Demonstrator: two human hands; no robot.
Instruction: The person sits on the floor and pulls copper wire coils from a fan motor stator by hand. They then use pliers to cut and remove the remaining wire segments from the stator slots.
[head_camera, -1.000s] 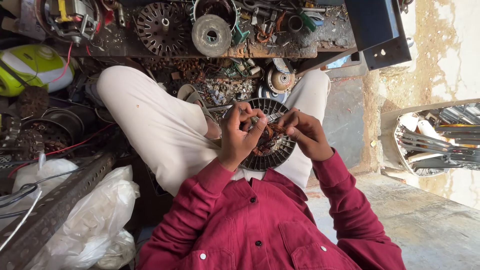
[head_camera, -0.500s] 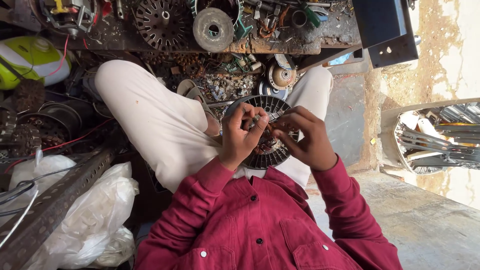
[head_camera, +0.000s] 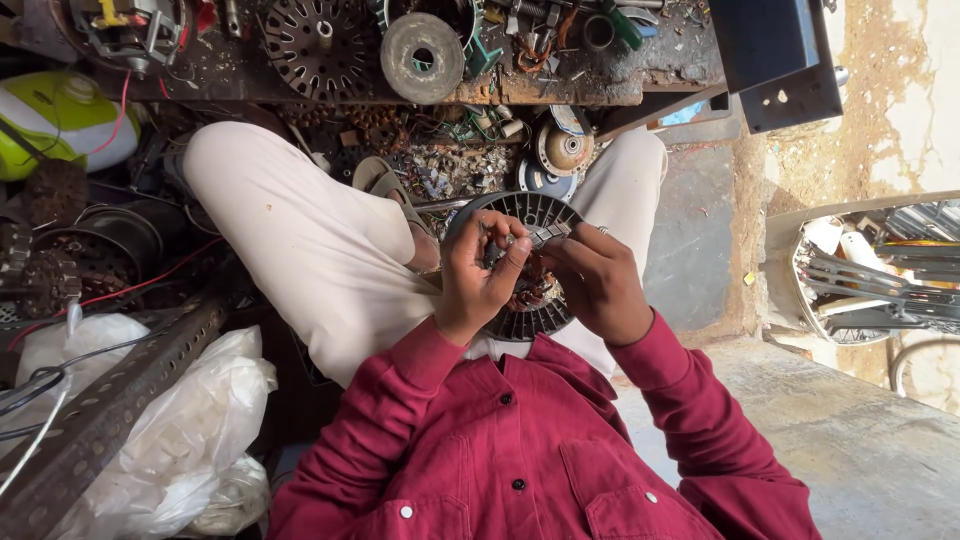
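A round black slotted stator (head_camera: 536, 212) with copper winding (head_camera: 530, 291) rests on my lap, against my white trousers (head_camera: 310, 250). Both hands are over it. My left hand (head_camera: 478, 280) curls its fingers and thumb around one end of a small grey metal tool (head_camera: 545, 236). The fingertips of my right hand (head_camera: 600, 285) pinch the tool's other end. The tool lies across the upper part of the stator. My hands hide most of the stator's middle.
A cluttered workbench (head_camera: 560, 85) at the top holds a slotted disc (head_camera: 318, 45), a grey ring (head_camera: 420, 55) and scrap parts. A green and white container (head_camera: 55, 115), white plastic bags (head_camera: 190, 420) and a perforated metal angle bar (head_camera: 110, 410) lie left. A concrete floor (head_camera: 860, 440) lies right.
My hands have drawn closer together over the stator, still on the small tool. The view has shifted slightly; the stator stays on my lap.
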